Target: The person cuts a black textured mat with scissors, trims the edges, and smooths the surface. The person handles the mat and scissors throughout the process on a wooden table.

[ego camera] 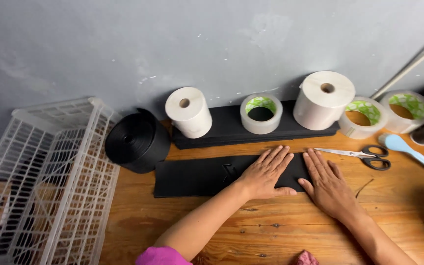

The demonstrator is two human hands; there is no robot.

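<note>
1. At the far left, a white plastic lattice basket (pixel 40 186) stands tilted beside the wooden table (pixel 251 230), with dark items showing dimly through its bars.
2. Just right of it, a roll of black sheet material (pixel 136 142) stands on edge at the table's back corner, against the grey wall (pixel 123 44).
3. A flat black foam strip (pixel 197 176) lies on the table with its long axis running left to right, parallel to the wall. Its left end is bare; its right end disappears under the 2 hands.
4. The left hand (pixel 266 172) lies palm down on the strip's right part, fingers straight, close together and pointing toward the wall, thumb out to the right. It holds nothing; it presses flat.
5. The right hand (pixel 327 184) lies just beside it, also palm down with fingers extended and slightly spread, covering the strip's right end. The thumbs are near each other; I cannot tell if they touch.
6. Most of the strip stretches leftward from the hands, so the left hand is nearer its free length.
7. Behind the strip, a thicker black foam block (pixel 231 127) lies along the wall and carries a white paper roll (pixel 189 112), a clear tape roll (pixel 261 114) and a larger white paper roll (pixel 324 99).
8. To the right sit 2 more tape rolls (pixel 364 118) (pixel 408 110), scissors (pixel 364 157) with black handles, near the right hand's fingertips, and a pale blue handled tool (pixel 410 152).
</note>
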